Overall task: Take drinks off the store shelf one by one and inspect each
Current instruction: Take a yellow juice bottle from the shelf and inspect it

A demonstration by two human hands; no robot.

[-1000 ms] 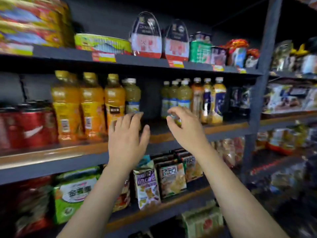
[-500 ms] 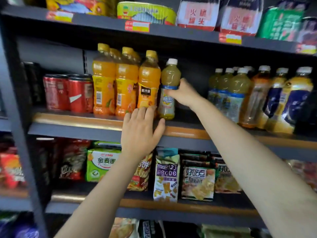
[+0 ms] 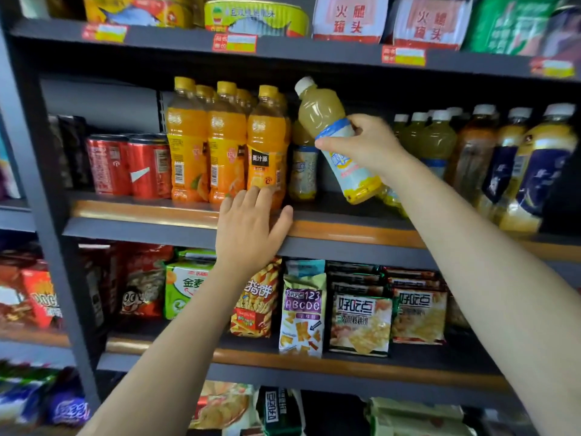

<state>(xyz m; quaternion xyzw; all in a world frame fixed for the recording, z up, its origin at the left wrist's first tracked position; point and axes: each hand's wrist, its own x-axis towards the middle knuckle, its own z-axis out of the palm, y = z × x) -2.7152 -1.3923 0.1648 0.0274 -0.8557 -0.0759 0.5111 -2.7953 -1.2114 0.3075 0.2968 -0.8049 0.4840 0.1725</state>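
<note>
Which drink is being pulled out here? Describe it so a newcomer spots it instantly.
Look at the middle shelf, just right of the orange juice bottles. The right hand grips a pale yellow bottle with a white cap; unlike its upright neighbours, it is tilted and lifted clear.

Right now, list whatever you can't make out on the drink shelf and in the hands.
All in the head view:
- Held bottle: the right hand covers its middle; label print is too blurred to read.
- Bottle behind: the held bottle hides its top.
- Left hand: the palm faces away, so contact with the shelf edge is unclear.
- Right-hand bottles: blurred labels.
- Top-shelf tins: cut off by the frame edge.
</note>
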